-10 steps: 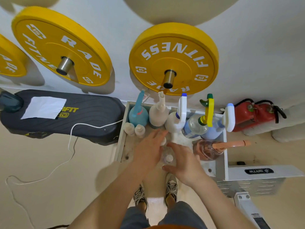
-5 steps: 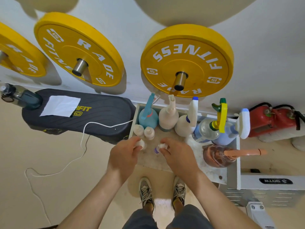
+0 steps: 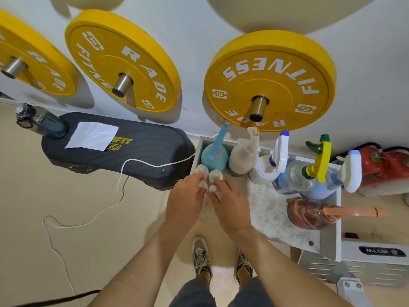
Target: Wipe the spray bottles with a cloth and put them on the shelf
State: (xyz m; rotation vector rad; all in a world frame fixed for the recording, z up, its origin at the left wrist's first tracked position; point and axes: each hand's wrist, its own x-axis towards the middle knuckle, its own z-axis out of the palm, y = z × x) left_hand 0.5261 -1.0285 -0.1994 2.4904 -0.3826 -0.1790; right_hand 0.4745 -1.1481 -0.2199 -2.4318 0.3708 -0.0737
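Note:
Both hands are over the left end of the white shelf [image 3: 265, 209]. My left hand [image 3: 186, 198] pinches a small white bottle [image 3: 202, 185] by its top. My right hand [image 3: 230, 202] pinches a second small white bottle [image 3: 213, 189] beside it. Two more small white bottles [image 3: 201, 169] [image 3: 215, 173] stand just behind them. Along the back stand a teal spray bottle [image 3: 213, 155], a beige one [image 3: 243, 156], a white one with a blue tip [image 3: 269, 168], a clear one with a yellow-green trigger [image 3: 298, 178] and a light blue one [image 3: 321, 187]. A brown bottle [image 3: 309, 214] stands nearer. A white cloth [image 3: 93, 136] lies on the black step.
A black step platform [image 3: 132, 154] lies left of the shelf, with a dark water bottle [image 3: 42, 122] at its end and a white cord [image 3: 88, 218] trailing over the floor. Yellow weight plates [image 3: 270, 80] hang on wall pegs above. A red fire extinguisher [image 3: 385, 165] lies right. My shoes [image 3: 201, 255] stand below.
Both hands moved left along the shelf, each carrying a small white bottle, and now hold them just in front of the two small bottles at the shelf's left end.

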